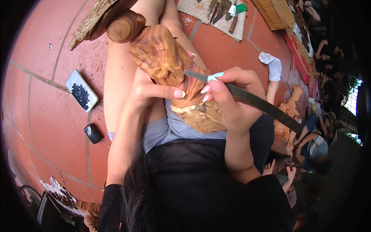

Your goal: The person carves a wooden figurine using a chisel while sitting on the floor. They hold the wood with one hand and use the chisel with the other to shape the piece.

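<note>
A wooden carving (160, 58) is gripped in the left hand (148, 91), a file (262, 104) pinched over it in the right hand (239, 104) — a cardboard box (272, 13) is seen beyond.

The middle is bright — the right dim, edges bowed and black.

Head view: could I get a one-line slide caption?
Left hand holds a wooden carving while the right hand poises a flat metal tool at it, above red floor tiles.
</note>
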A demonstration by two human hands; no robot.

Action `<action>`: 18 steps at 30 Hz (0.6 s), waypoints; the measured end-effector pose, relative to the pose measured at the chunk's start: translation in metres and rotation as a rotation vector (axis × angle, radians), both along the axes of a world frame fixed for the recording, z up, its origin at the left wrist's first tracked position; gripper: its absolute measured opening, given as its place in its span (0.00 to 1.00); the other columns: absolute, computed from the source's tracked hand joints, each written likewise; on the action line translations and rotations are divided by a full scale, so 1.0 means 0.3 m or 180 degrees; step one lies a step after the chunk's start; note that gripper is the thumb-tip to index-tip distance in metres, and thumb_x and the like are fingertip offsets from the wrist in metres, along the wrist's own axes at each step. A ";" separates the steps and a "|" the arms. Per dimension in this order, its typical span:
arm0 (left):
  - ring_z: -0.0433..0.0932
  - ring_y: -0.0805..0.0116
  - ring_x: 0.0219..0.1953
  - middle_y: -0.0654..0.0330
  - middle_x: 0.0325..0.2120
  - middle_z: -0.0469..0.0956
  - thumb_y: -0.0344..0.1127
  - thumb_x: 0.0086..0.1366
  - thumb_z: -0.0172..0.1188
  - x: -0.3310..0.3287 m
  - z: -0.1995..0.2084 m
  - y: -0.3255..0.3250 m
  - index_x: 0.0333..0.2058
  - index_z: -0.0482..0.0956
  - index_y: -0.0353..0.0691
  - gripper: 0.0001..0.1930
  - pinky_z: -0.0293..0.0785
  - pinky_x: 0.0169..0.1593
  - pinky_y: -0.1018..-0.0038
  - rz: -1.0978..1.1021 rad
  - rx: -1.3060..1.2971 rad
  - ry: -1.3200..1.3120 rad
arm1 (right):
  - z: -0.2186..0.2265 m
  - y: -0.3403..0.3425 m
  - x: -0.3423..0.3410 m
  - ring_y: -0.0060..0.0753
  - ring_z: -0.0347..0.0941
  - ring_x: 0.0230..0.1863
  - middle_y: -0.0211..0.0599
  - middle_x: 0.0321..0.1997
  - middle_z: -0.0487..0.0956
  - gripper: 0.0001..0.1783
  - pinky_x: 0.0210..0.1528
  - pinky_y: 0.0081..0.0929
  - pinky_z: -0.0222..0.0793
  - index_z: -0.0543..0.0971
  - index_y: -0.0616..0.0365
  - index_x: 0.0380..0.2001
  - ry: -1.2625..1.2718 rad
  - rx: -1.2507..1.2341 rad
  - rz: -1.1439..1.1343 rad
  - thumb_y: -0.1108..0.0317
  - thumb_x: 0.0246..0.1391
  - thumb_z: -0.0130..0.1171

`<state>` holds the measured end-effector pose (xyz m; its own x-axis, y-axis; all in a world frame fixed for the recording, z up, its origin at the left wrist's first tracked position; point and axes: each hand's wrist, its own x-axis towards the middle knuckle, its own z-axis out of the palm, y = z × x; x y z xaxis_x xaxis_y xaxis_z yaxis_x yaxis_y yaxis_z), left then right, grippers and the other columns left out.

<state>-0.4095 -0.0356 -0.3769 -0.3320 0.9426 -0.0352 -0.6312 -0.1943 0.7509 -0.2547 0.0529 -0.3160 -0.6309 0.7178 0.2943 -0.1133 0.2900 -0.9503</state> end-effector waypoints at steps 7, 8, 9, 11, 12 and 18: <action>0.78 0.65 0.44 0.55 0.39 0.79 0.24 0.32 0.70 0.014 -0.019 0.011 0.50 0.71 0.29 0.39 0.73 0.52 0.70 -0.0001 0.0043 -0.0060 | -0.013 0.026 0.020 0.14 0.67 0.21 0.34 0.22 0.76 0.11 0.23 0.13 0.60 0.73 0.62 0.29 0.0124 0.0084 -0.0044 0.79 0.48 0.68; 0.78 0.65 0.44 0.55 0.39 0.79 0.23 0.32 0.70 0.016 -0.019 0.014 0.50 0.71 0.29 0.39 0.73 0.52 0.70 -0.0033 0.0049 -0.0101 | -0.017 0.034 0.027 0.14 0.67 0.21 0.33 0.21 0.76 0.11 0.22 0.13 0.60 0.73 0.62 0.29 0.0039 0.0132 0.0031 0.79 0.49 0.68; 0.78 0.65 0.44 0.55 0.39 0.79 0.23 0.32 0.70 0.018 -0.018 0.018 0.50 0.71 0.29 0.38 0.73 0.52 0.70 -0.0021 0.0066 -0.0093 | -0.018 0.039 0.029 0.14 0.67 0.20 0.33 0.20 0.76 0.11 0.22 0.13 0.59 0.73 0.62 0.29 -0.0006 0.0181 0.0101 0.79 0.49 0.67; 0.78 0.65 0.45 0.55 0.39 0.79 0.22 0.32 0.70 0.023 -0.018 0.029 0.49 0.72 0.29 0.37 0.73 0.52 0.70 0.0000 0.0101 -0.0076 | -0.014 0.050 0.031 0.14 0.67 0.19 0.32 0.19 0.75 0.10 0.21 0.12 0.58 0.72 0.61 0.28 -0.0096 0.0281 0.0239 0.79 0.50 0.66; 0.78 0.64 0.45 0.53 0.41 0.78 0.22 0.32 0.70 0.024 -0.022 0.036 0.50 0.70 0.30 0.39 0.74 0.52 0.69 -0.0013 0.0136 -0.0080 | -0.011 0.051 0.031 0.14 0.67 0.19 0.32 0.18 0.75 0.10 0.21 0.12 0.58 0.72 0.61 0.28 -0.0023 0.0118 0.0122 0.78 0.52 0.65; 0.78 0.46 0.47 0.42 0.48 0.72 0.16 0.29 0.67 0.031 -0.032 0.055 0.64 0.49 0.41 0.58 0.75 0.54 0.57 -0.0174 0.0348 -0.0476 | -0.003 0.057 0.056 0.15 0.65 0.15 0.35 0.17 0.75 0.11 0.19 0.13 0.61 0.70 0.60 0.30 0.0400 -0.0917 -0.0406 0.67 0.62 0.58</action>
<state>-0.4002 -0.0192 -0.3864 -0.2790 0.9600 0.0235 -0.7459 -0.2320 0.6244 -0.2379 0.0699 -0.3170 -0.5024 0.8536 0.1379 -0.2150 0.0311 -0.9761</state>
